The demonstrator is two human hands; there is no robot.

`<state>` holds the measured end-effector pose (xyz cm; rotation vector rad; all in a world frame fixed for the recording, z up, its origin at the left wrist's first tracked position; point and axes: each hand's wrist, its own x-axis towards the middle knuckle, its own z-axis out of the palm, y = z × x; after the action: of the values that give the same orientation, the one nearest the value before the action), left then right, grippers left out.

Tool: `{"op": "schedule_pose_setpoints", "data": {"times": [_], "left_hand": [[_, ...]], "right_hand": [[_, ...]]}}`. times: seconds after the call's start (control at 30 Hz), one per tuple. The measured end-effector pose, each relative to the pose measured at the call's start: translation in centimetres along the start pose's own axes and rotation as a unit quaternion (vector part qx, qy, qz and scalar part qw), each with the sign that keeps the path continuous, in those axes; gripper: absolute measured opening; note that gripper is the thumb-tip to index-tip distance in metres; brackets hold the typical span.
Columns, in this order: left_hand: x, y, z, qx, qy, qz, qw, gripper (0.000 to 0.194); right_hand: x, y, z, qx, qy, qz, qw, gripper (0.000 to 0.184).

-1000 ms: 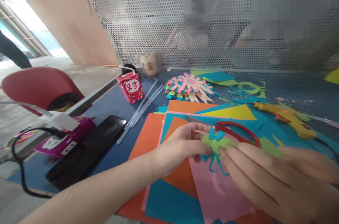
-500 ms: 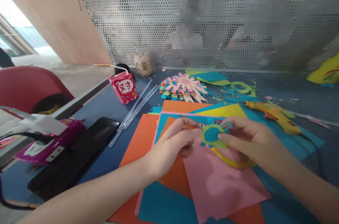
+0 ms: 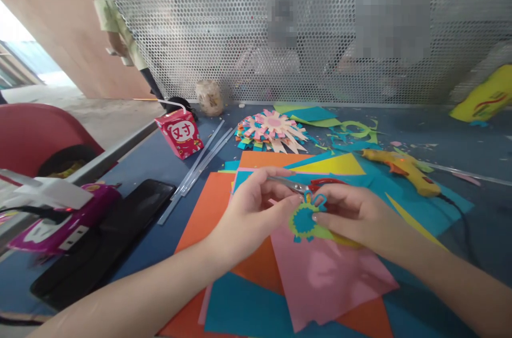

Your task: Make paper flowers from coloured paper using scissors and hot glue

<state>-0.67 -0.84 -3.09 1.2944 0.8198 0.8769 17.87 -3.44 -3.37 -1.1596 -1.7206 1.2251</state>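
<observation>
A small blue and green paper flower (image 3: 304, 219) with a fringed edge and looped blue strips on top is held over the sheets. My right hand (image 3: 352, 210) pinches it from the right, thumb on its front. My left hand (image 3: 260, 204) closes at its upper left edge, thumb and fingers together. Just behind the fingers lies a pair of scissors (image 3: 320, 183) with red handles, partly hidden. Pink paper (image 3: 328, 274) and orange paper (image 3: 256, 260) spread beneath the hands. Something yellow shows under my right hand, mostly covered.
A yellow glue gun (image 3: 404, 170) rests at right, its cord trailing. Fringed paper flowers (image 3: 272, 127) are piled near the perforated metal screen (image 3: 240, 23). At left are a red drink box (image 3: 182, 133), clear glue sticks (image 3: 200, 167), a black phone (image 3: 108, 242) and a purple power strip (image 3: 76, 220).
The paper flower has moved left and lower and turned, so its loops now point up. The red scissor handles show more. A person has appeared at the upper left.
</observation>
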Motion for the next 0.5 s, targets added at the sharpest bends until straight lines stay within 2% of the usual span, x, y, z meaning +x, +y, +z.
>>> {"op": "schedule_pose_setpoints", "data": {"times": [0.17, 0.4, 0.5], "left_hand": [[0.17, 0.01, -0.18, 0.017, 0.023, 0.007, 1.000, 0.034], [0.27, 0.18, -0.11, -0.045, 0.030, -0.005, 0.999, 0.033], [0.26, 0.34, -0.02, -0.043, 0.036, -0.017, 0.998, 0.030]], "right_hand": [[0.07, 0.30, 0.04, -0.026, 0.002, 0.017, 1.000, 0.006], [0.24, 0.63, 0.07, -0.009, 0.027, 0.078, 0.997, 0.016], [0.28, 0.55, 0.11, 0.006, 0.034, 0.081, 0.996, 0.016]]}}
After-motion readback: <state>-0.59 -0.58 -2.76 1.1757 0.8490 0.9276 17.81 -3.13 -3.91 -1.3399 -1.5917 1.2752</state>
